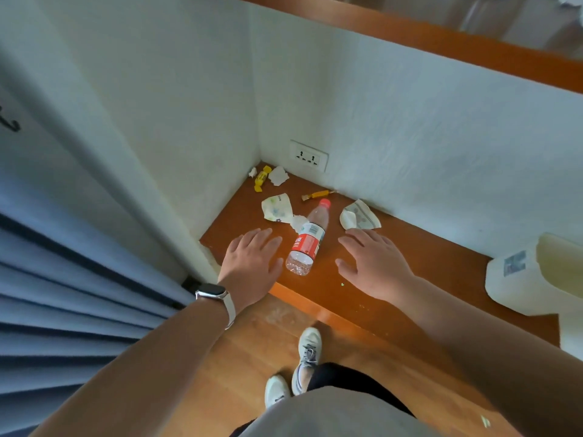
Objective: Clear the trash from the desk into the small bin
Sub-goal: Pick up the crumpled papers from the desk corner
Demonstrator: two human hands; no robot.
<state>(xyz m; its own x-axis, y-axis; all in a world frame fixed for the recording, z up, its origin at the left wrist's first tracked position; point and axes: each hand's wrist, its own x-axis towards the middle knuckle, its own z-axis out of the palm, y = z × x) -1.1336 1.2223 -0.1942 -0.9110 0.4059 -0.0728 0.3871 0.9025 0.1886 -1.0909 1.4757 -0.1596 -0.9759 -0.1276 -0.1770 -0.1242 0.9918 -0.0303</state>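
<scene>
An empty plastic bottle [307,238] with a red cap and red label lies on the orange-brown desk [426,263]. My left hand [252,258] hovers flat just left of it, fingers apart, holding nothing. Just right of the bottle is my right hand [372,263], also spread and empty. Behind the bottle lie a crumpled printed wrapper [277,208], a white tissue scrap [298,222] and a folded wrapper [359,216]. In the far corner sit a yellow candy wrapper [262,178], a crumpled tissue [278,175] and a small amber vial [317,195]. The small white bin [533,272] stands at the desk's right end.
White walls close the desk on the left and back, with a power socket [309,156] low on the back wall. A blue curtain [63,294] hangs at the left. Below the desk edge are the wooden floor [252,342] and my white shoes [307,348].
</scene>
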